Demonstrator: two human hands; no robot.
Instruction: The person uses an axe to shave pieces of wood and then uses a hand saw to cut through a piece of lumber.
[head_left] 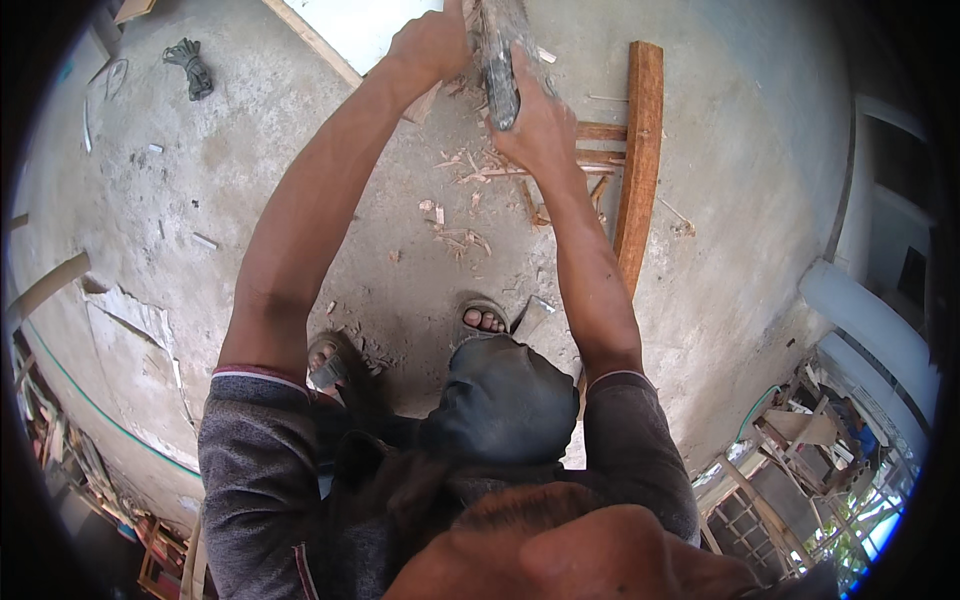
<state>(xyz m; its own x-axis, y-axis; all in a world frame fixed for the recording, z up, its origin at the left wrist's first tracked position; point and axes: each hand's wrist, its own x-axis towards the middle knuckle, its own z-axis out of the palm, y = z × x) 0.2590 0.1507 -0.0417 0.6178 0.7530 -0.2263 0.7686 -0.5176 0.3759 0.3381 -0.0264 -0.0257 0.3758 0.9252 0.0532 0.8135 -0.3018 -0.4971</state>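
Past my knee, at the top edge, a long weathered grey piece (500, 75) with a scuffed, streaked surface points toward me. Around its near end is my right hand (540, 125), closed, with a finger laid along its side. My left hand (430, 45) is curled shut right beside the piece's left side; its fingertips are hidden at the top edge, so what it grips does not show. The far end of the piece is cut off by the picture. Pale wood chips (465, 240) lie on the floor below my hands.
A reddish-brown timber (640, 150) lies right of my right arm, with thinner strips beside it. A white panel (350, 25) with a wooden edge is at the top. Coiled dark rope (190, 68) lies far left, a flat blade-like piece (535, 315) by my foot. Scrap wood (800, 435) is piled right.
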